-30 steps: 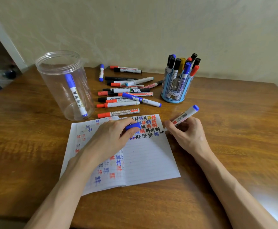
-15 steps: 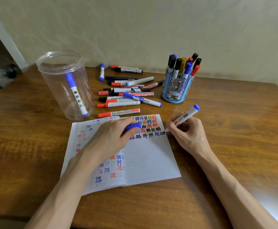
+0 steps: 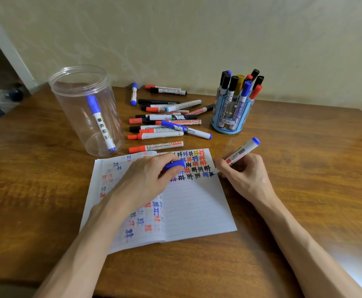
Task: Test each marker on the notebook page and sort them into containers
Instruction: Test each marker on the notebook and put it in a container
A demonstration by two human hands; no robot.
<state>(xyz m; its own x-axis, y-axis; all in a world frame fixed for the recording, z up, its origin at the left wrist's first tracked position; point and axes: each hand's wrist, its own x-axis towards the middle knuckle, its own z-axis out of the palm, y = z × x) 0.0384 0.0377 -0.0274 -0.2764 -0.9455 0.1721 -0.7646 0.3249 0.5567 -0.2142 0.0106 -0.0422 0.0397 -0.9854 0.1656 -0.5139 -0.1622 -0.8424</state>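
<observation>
The right hand (image 3: 245,175) is pinching a blue marker (image 3: 240,152), its tip touching the notebook (image 3: 197,207) at its right edge; the left hand (image 3: 150,179) is gripping the cap (image 3: 175,164) while resting on the page.

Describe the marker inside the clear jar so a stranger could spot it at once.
Find the tall clear jar left of the notebook. One marker leans inside, blue cap up, white barrel. Unlike those piled loose or bunched in the blue holder, it is alone.
</observation>
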